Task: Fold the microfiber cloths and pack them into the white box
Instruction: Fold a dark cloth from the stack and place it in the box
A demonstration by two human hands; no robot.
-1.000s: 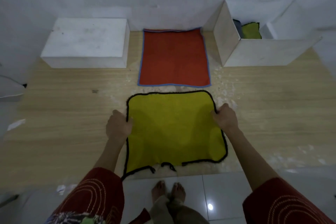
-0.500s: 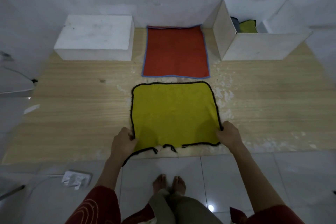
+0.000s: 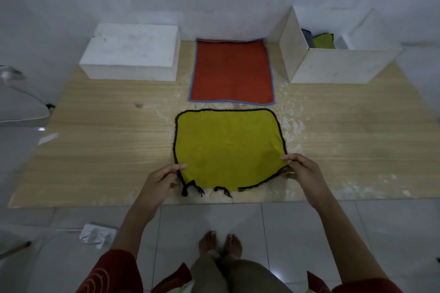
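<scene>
A yellow microfiber cloth (image 3: 228, 147) with a frayed black edge lies spread on the wooden board (image 3: 107, 150). My left hand (image 3: 159, 183) pinches its near left corner and my right hand (image 3: 301, 170) pinches its near right corner; both corners are lifted slightly. Beyond it an orange cloth (image 3: 232, 71) with a blue border lies flat against the wall. The open white box (image 3: 333, 66) stands at the back right, with a folded yellow cloth (image 3: 322, 41) and a dark one inside.
A closed white block (image 3: 131, 52) sits at the back left of the board. A white power strip (image 3: 97, 235) lies on the tiled floor at my left. My bare feet (image 3: 220, 242) stand just before the board's near edge.
My hands slid from the cloth's side edges down to its near corners and took hold of them. The camera pulled back and the near edge lifted a little.
</scene>
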